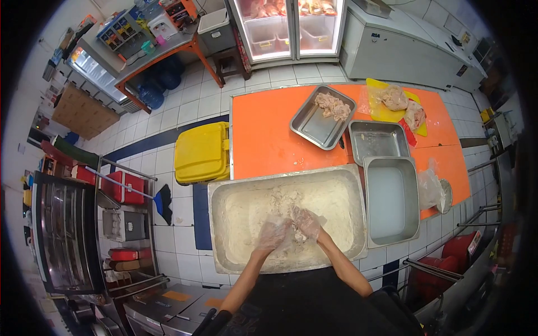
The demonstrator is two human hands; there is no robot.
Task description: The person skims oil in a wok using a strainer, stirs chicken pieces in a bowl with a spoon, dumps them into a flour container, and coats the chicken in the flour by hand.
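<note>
Both my hands wear clear plastic gloves and work low in a large metal pan point(215, 224) of pale flour point(241, 207). My left hand point(274, 232) is curled in the flour, its fingertips close to the right hand; what it holds is hidden. My right hand point(307, 223) has bent fingers closed around floured meat pieces. Clumpy coated pieces of meat point(287, 199) lie in the flour just beyond my hands. A small coated piece point(301, 237) shows between them.
Right of the pan stands a deep metal container point(392, 201) of cloudy liquid. Behind are a shallow metal tray point(379, 140) and another tray point(305, 126) with raw meat. Bagged meat point(394, 98) rests on a yellow board point(381, 115). A yellow lidded bin point(202, 152) stands left of the orange table point(258, 123).
</note>
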